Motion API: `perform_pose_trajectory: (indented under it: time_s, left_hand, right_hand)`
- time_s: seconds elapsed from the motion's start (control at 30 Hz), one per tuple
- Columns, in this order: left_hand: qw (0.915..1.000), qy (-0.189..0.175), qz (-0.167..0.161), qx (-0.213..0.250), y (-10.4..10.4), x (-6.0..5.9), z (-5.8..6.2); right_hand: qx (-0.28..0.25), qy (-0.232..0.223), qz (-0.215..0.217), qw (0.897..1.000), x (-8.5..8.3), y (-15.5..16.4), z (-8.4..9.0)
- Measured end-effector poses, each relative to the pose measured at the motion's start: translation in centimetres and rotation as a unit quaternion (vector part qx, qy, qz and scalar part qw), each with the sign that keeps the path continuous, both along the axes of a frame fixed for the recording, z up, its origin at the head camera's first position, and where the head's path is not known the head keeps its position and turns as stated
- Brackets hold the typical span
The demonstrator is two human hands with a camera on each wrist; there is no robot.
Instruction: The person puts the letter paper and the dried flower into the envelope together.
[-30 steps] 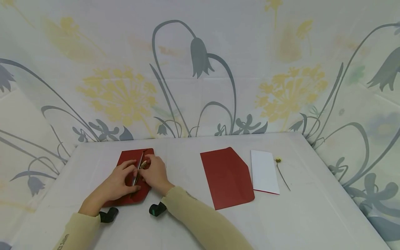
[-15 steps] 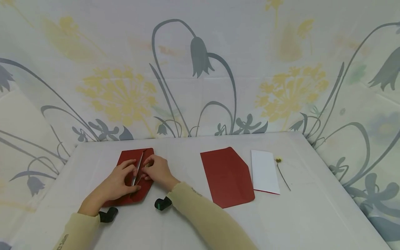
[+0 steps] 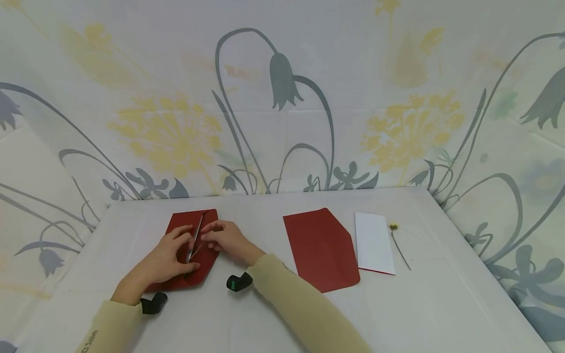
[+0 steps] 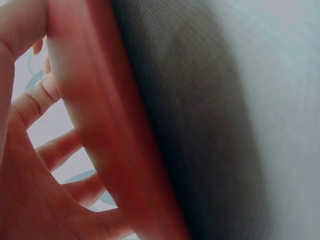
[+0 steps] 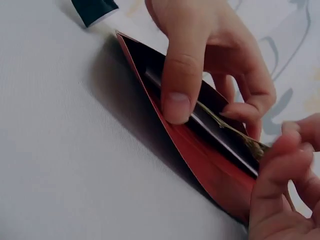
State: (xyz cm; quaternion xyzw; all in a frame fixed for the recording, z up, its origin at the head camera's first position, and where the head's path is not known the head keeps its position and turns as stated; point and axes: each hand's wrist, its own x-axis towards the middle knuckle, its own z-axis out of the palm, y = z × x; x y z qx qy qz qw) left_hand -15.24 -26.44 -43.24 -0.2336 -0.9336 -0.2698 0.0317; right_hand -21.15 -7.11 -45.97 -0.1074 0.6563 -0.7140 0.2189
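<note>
At the table's left, a red envelope (image 3: 181,218) lies with its opening spread, and the edge of a white card (image 3: 198,230) shows inside. My left hand (image 3: 164,257) holds the envelope, its thumb in the opening and fingers across the far side, as the right wrist view shows. Close by, my right hand (image 3: 230,240) pinches a dried flower (image 5: 220,122) whose thin stem runs along the opening toward the left thumb. Fingers partly hide the flower's head. In the left wrist view, the envelope's blurred red side (image 4: 112,135) stands before the left fingers (image 4: 60,150).
Further right lie a second red envelope (image 3: 324,250), a white folded card (image 3: 374,242) and another dried yellow flower (image 3: 399,247) on the white table. Dark wrist camera mounts (image 3: 239,282) hang below the sleeves. A floral cloth (image 3: 282,132) stands behind the table.
My right hand has drawn back to the right from the envelope's opening, with the dried flower in its fingers. The left hand stays in place on the envelope.
</note>
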Motion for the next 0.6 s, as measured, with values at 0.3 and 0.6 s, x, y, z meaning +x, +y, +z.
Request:
perform_pose_trajectory:
  time_s: [0.3, 0.6]
  left_hand:
    - [1.0, 0.007, -0.001, -0.003, -0.1, -0.2, -0.2]
    - [1.0, -0.002, 0.005, 0.0, -0.2, -0.2, -0.2]
  right_hand:
    - [-0.069, 0.011, -0.016, 0.997, -0.1, 0.4, -0.5]
    - [0.039, 0.092, -0.12, 0.988, 1.0, -1.3, 0.1]
